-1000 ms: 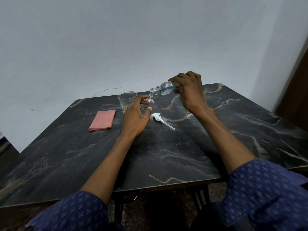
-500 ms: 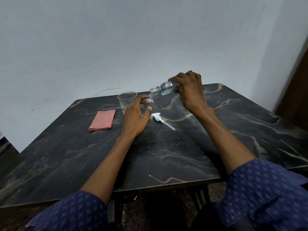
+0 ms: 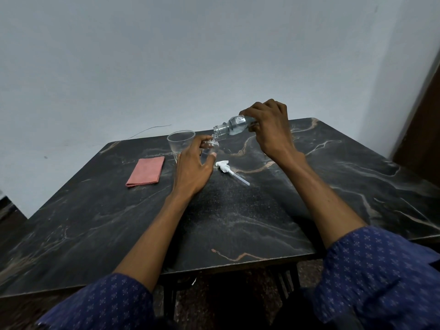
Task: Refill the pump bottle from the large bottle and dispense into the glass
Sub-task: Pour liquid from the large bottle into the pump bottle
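Pouring is under way: the pump bottle [image 3: 210, 148], uncapped and upright on the dark marble table [image 3: 238, 225], is steadied in the closed left hand [image 3: 194, 170], while the large bottle [image 3: 232, 126] is gripped and tilted by the right hand [image 3: 267, 126], mouth just above its neck. The pump head [image 3: 225, 166] lies detached nearby, the glass [image 3: 181, 144] apparently empty behind. Recapping and dispensing are judged outstanding. A pink cloth [image 3: 145, 170] lies unused.

1. A folded pink cloth [image 3: 145, 171] is lying flat on my dark marble table [image 3: 238, 222], towards its far left.
2. A thin wire [image 3: 150, 129] is trailing behind the table's far edge.
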